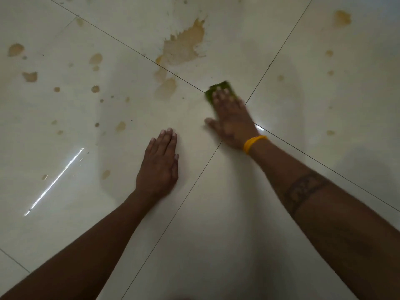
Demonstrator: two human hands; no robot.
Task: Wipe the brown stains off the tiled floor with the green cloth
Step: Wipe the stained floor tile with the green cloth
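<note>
Your green cloth [219, 92] lies flat on the tiled floor [216, 213], right by the point where 4 tiles meet, and only its far edge and left side show past your fingers. Your right hand [231, 118] presses down on it with straight fingers, thumb spread out to the left (the hand and cloth are blurred). A yellow band [254, 144] circles that wrist, and a dark tattoo band [303, 189] crosses the forearm. The largest brown stain [184, 46] sits beyond the cloth to its left, spilling over a grout line toward a paler patch [166, 87] near the cloth but apart from it. Your left hand [160, 163] rests flat on the tile nearer you, fingers straight and together, holding nothing. Smaller brown spots [95, 59] scatter across the left tile, and a few more [342, 18] dot the far right tile. A bright streak of reflected light [54, 182] runs across the floor at left.
</note>
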